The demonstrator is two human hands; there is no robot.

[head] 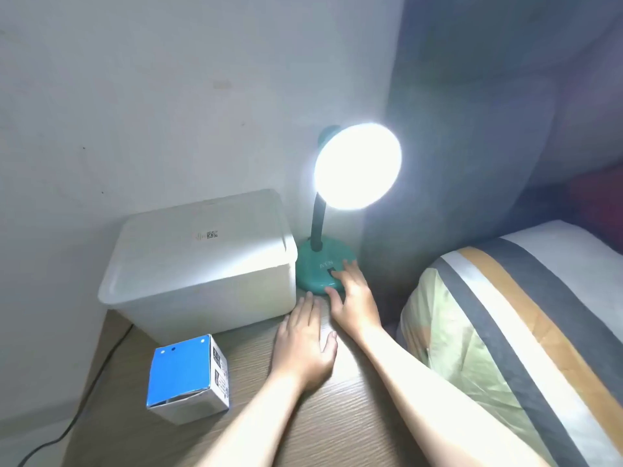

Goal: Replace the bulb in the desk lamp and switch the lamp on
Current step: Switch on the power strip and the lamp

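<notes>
Desk lamp point(325, 264) sits at 12 o'clock from the hands, on the counter point(337, 416), just beside the white lidded bin point(202, 261) at its 9 o'clock. Lamp is lit; shade point(358, 166) glares so hard the bulb itself cannot be made out. Judged: task basically done, switch just thrown.

Right hand point(354, 294): grip loose, fingers spread, holding nothing, fingertips resting on the green base at the dark rocker switch point(332, 272). Left hand point(303, 345): flat on the counter, palm down, open, empty, just beside the right hand at its 7 o'clock.

Risks: a second press from the right fingers would flip the switch off again. A sideways drag on withdrawal could slide the light base toward the bin or off toward the bed pillow point(505, 332) at 3 o'clock. Black cable point(84, 399) trails off the counter edge at 8 o'clock; a snag could tug it.

Orientation: lamp long axis runs upright along the dark gooseneck point(317, 227), curving toward 1 o'clock; shade mouth faces the camera, tilted down. Blue bulb carton point(187, 379) stands at 9 o'clock from the left hand, well apart from the lamp.
</notes>
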